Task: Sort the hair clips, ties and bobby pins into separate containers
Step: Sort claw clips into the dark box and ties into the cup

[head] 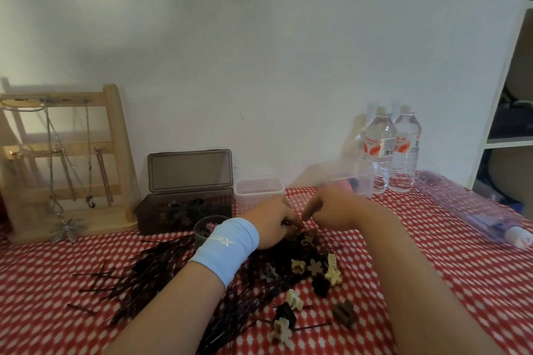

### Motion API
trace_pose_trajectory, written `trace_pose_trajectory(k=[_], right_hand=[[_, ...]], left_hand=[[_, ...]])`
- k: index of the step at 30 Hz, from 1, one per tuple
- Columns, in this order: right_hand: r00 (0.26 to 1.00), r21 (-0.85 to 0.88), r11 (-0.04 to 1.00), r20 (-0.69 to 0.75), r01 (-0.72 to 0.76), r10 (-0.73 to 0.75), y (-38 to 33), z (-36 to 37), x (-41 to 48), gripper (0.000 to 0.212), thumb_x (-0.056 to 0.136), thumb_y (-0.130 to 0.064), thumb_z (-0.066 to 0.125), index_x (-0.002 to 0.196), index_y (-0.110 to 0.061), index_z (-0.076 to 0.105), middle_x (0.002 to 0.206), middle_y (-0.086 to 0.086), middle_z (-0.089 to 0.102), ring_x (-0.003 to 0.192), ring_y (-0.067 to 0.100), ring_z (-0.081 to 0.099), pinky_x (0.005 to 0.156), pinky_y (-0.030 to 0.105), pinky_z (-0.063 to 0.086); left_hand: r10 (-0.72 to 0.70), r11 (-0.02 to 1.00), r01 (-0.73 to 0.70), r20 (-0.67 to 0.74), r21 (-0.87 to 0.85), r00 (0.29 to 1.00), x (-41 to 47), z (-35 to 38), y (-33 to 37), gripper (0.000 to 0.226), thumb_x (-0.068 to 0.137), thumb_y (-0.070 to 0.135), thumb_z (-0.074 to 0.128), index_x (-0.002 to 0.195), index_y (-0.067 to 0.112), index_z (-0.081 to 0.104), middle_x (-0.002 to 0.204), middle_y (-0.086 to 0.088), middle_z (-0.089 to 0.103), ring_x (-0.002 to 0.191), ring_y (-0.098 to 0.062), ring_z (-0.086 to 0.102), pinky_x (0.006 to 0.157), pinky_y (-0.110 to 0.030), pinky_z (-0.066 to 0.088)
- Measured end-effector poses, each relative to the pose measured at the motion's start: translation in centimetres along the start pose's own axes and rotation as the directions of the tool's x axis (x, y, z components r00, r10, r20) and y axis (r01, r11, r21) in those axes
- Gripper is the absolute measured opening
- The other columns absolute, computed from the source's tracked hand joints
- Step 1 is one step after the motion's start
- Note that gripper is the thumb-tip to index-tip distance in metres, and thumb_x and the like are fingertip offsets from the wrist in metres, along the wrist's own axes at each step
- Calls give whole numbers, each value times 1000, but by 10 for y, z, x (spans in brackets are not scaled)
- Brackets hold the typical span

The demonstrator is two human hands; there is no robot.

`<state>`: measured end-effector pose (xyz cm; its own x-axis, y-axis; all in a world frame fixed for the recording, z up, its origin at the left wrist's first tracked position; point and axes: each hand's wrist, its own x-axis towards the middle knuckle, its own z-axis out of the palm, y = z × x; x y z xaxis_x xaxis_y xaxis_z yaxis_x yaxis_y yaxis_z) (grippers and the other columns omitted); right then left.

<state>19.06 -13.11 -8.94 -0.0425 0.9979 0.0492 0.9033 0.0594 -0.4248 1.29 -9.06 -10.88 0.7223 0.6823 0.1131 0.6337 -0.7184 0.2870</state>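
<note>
Thin dark bobby pins (150, 271) are heaped on the dotted red tablecloth (432, 268), long axes mostly slanted near-left to far-right, with cream and brown claw clips (331, 274) scattered beside them, while at the heap's far end the left hand (274, 225) and right hand (334, 207) are held curled, though whether anything is gripped cannot be told.
</note>
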Motion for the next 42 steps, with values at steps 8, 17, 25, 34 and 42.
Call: trace_pose_trajectory(k=[8, 17, 25, 34, 42], right_hand=[[982, -16, 998, 177, -57, 59, 0, -6, -6, 15, 84, -33, 75, 99, -32, 77, 97, -14, 71, 95, 6, 64, 94, 32, 51], [994, 159, 986, 86, 58, -72, 1, -7, -2, 13, 86, -23, 76, 90, -35, 74, 86, -12, 75, 77, 2, 70, 73, 21, 57], [997, 375, 924, -33, 77, -70, -17, -9, -11, 16, 97, -20, 64, 108, -18, 76, 80, -2, 74, 51, -5, 58, 54, 14, 49], [977, 442, 875, -161, 200, -142, -65, -1, 8, 12, 95, -19, 67, 100, -19, 78, 81, -9, 77, 55, 1, 56, 53, 16, 48], [945, 129, 938, -107, 322, -309, -134, 24, 83, 21, 88, -14, 74, 109, -13, 77, 94, -4, 72, 74, -1, 62, 80, 25, 53]], left_hand=[[10, 1000, -11, -53, -29, 999, -1, -2, 0, 22, 90, 22, 68, 111, 24, 74, 123, 3, 54, 110, -17, 53, 95, -23, 38], [-36, 992, 26, -74, -126, 997, -2, -13, -8, 18, 82, 19, 75, 99, 24, 73, 103, 8, 68, 92, -8, 60, 76, -11, 41], [-105, 976, 77, -133, -204, 985, -14, -37, -14, 18, 86, 23, 73, 104, 25, 74, 115, 7, 67, 108, -10, 59, 97, -24, 42], [-210, 977, 189, -267, -103, 941, -60, -84, -68, 15, 86, 21, 72, 100, 28, 73, 104, 13, 66, 96, -7, 58, 89, -22, 42], [-338, 941, 309, -350, -139, 873, -76, -73, -124, 26, 84, 18, 73, 107, 30, 70, 112, 6, 69, 105, -16, 61, 99, -36, 48]])
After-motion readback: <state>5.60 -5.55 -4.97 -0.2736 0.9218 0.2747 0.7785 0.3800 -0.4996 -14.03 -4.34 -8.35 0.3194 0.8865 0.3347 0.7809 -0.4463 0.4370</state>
